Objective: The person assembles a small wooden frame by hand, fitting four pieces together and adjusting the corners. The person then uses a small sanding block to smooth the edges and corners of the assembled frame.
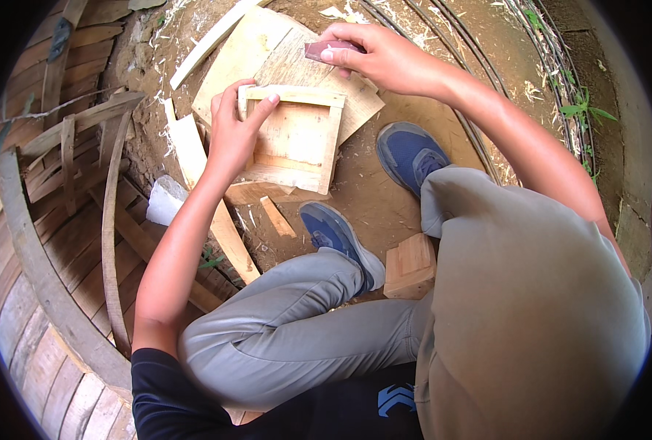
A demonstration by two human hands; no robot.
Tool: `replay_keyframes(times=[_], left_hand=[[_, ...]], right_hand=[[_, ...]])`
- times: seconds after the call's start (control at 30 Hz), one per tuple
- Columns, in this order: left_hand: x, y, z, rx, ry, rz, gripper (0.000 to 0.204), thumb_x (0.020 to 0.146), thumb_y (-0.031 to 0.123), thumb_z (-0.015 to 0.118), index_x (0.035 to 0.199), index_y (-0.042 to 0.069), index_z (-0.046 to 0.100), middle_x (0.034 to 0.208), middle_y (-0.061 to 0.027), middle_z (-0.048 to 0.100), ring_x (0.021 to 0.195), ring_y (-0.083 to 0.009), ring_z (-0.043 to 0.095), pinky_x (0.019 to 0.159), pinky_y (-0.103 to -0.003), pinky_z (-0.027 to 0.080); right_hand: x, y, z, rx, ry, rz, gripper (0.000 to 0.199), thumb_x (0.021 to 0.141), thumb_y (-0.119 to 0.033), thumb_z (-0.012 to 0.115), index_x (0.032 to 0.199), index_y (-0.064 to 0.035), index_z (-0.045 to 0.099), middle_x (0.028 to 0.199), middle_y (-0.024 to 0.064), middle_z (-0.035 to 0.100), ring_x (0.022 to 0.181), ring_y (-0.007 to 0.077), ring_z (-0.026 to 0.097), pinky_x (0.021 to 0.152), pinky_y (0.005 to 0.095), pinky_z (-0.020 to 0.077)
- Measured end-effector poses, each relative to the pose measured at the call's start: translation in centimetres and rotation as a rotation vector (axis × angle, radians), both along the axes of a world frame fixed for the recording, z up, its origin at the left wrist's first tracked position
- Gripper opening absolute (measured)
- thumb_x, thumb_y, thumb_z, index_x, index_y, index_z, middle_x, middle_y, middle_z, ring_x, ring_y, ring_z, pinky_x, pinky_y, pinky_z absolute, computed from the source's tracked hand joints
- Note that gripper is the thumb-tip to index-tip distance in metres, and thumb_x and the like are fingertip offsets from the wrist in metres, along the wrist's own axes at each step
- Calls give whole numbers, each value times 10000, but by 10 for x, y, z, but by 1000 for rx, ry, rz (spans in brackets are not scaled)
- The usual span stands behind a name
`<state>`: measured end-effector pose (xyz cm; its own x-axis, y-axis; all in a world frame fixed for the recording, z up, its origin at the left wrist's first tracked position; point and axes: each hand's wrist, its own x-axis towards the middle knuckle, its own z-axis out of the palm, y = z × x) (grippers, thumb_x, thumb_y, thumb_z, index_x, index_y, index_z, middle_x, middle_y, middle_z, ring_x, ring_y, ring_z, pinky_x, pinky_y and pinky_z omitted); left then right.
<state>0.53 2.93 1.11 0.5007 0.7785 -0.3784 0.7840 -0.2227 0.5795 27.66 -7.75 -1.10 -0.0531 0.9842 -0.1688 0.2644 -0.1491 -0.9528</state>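
A small shallow wooden box (332, 143), with pale rails around a flat panel, is tilted so that its open side faces me. My left hand (234, 125) is closed on its upper left corner, the thumb resting on the top rail. Just beyond that rail, my right hand (359, 50) pinches a folded piece of reddish-brown sandpaper (328, 50) between thumb and fingers. The sandpaper is apart from the box. Beneath and behind the box lie flat wooden boards (278, 48), and a wood block (256, 192) shows under its near edge.
My blue shoes (407, 158) flank the work on bare dirt. Long wood strips (231, 238) lie at left, beside a whitish chunk (166, 199). A wooden block (410, 265) sits near my legs. Slatted planks (62, 308) fill the left side; dark cables or rods (465, 44) run along the right.
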Motion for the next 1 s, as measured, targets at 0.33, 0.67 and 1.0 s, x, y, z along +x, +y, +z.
replay_keyframes(times=[0.33,0.67,1.0], left_hand=[[11,-2,1,338,-134,-321,575,841,445,830,1331,189,668,1354,-132,516,1332,-317,456,1151,-459,318],[20,-16,-18,533,-88,-482,229,884,290,787,1094,204,758,1081,-5,639,1056,-247,581,932,-392,442],[16,-13,-23,573,-163,-494,232,863,245,795,1085,190,759,1045,-14,636,1032,-251,577,919,-395,443]], right_hand=[[3,-14,9,-37,-48,8,287,1012,-278,650,1202,-80,735,965,91,735,903,202,671,822,348,520],[-13,-49,-5,322,-321,-16,184,957,-154,704,1118,-115,785,1020,87,739,920,284,704,807,385,551],[-20,-53,-2,559,-572,32,336,882,-63,702,1198,-169,743,1023,29,702,851,270,674,733,380,535]])
